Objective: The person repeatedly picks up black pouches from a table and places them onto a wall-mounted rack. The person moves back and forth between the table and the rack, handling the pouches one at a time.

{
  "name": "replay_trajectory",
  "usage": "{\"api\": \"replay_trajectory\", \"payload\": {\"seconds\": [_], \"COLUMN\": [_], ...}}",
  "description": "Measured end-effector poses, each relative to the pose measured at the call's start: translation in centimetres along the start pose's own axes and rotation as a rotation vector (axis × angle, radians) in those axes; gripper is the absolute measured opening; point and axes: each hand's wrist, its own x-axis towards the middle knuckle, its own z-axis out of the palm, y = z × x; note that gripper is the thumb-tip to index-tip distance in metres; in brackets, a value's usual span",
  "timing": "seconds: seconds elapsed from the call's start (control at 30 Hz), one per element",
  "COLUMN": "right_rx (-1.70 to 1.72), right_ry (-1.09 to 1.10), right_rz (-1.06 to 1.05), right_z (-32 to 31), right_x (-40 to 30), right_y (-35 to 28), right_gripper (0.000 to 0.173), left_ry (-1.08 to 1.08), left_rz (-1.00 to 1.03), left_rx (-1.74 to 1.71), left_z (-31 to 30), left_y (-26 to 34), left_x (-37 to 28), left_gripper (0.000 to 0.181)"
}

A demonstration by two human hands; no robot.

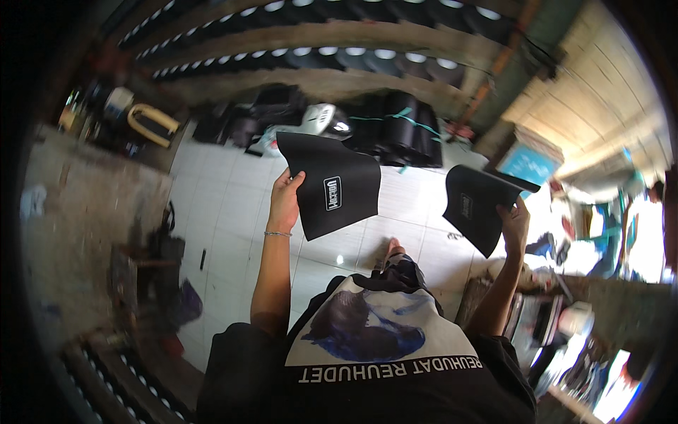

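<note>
My left hand (pixel 286 199), with a chain bracelet at the wrist, pinches the edge of a black flexible sheet (pixel 344 196) that bears a printed white logo. The sheet hangs in the air, slightly curved. To the right, my right hand (pixel 515 220) grips a second black sheet (pixel 471 206) by its edge; its top folds over and a fainter logo shows on its face. The two sheets are apart from each other, both held above the white tiled floor (pixel 318 265). Part of each hand's fingers is hidden by the sheets.
Rolled black sheets (pixel 400 124) tied with green cord lie by the far wall, beside a white and black helmet (pixel 323 119). Racks of dark round-ended pieces (pixel 318 58) line the wall. A small wooden stand (pixel 140 265) is at left; a cluttered bench (pixel 476 297) stands at right.
</note>
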Motion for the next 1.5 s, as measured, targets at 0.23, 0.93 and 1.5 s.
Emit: {"api": "replay_trajectory", "payload": {"seconds": [0.23, 0.93, 1.5], "right_rx": [-0.022, -0.236, 0.374], "right_ry": [-0.48, -0.908, -0.519], "right_rz": [-0.481, -0.841, -1.105], "right_z": [18.8, 71.1, 80.7], "right_x": [16.5, 29.0, 45.2], "right_y": [2.4, -43.1, -93.9], "right_gripper": [0.018, 0.025, 0.03], "left_ry": [0.388, 1.336, 0.97], "left_rz": [0.128, 0.288, 0.474], "left_rx": [0.137, 0.245, 0.136], "left_z": [-9.4, -47.4, -66.3], "left_y": [-4.1, 12.9, 31.7], "left_x": [3.3, 13.4, 38.7], "left_gripper": [0.024, 0.029, 0.014]}}
